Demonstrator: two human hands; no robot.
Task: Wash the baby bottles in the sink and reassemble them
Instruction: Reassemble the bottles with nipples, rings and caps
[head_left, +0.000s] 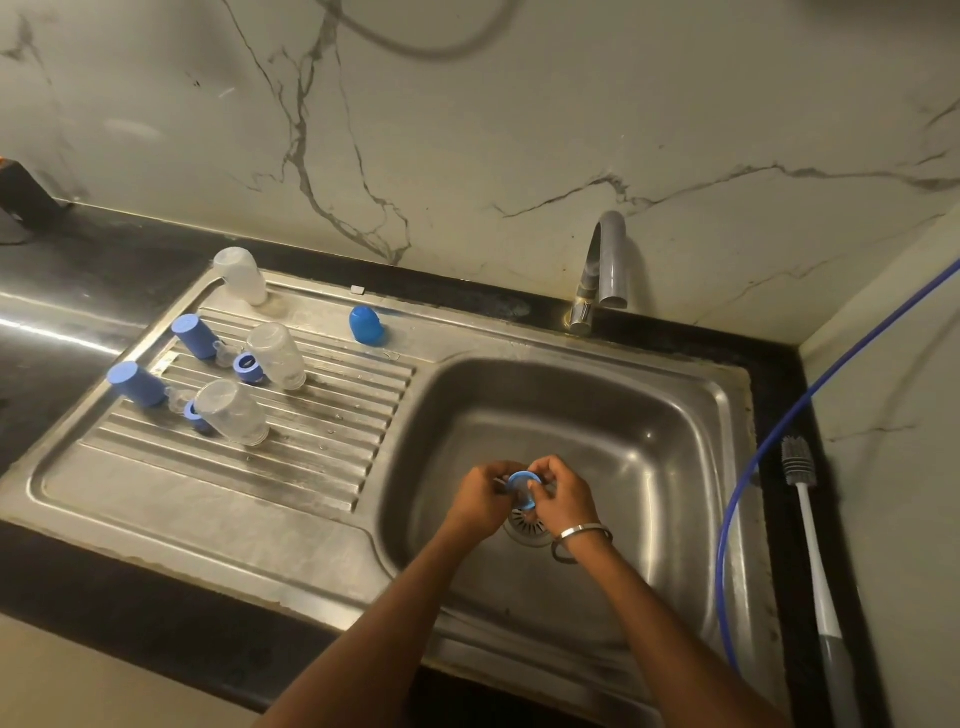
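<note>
Over the steel sink basin (649, 447), above the drain (527, 527), my left hand (480, 501) and my right hand (563, 496) both pinch a blue bottle collar ring (521, 486). On the ribbed drainboard (291, 467) stand three clear bottles upside down (275, 356) (231, 413) (241, 275), two blue caps (195, 338) (136, 384), another blue cap (366, 325), two blue collar rings (248, 368) (196, 414) and clear nipples (224, 353).
A grey tap (605, 265) rises behind the basin; no water shows. A bottle brush (813, 525) lies on the black counter at the right, beside a blue hose (753, 478). Marble wall stands behind.
</note>
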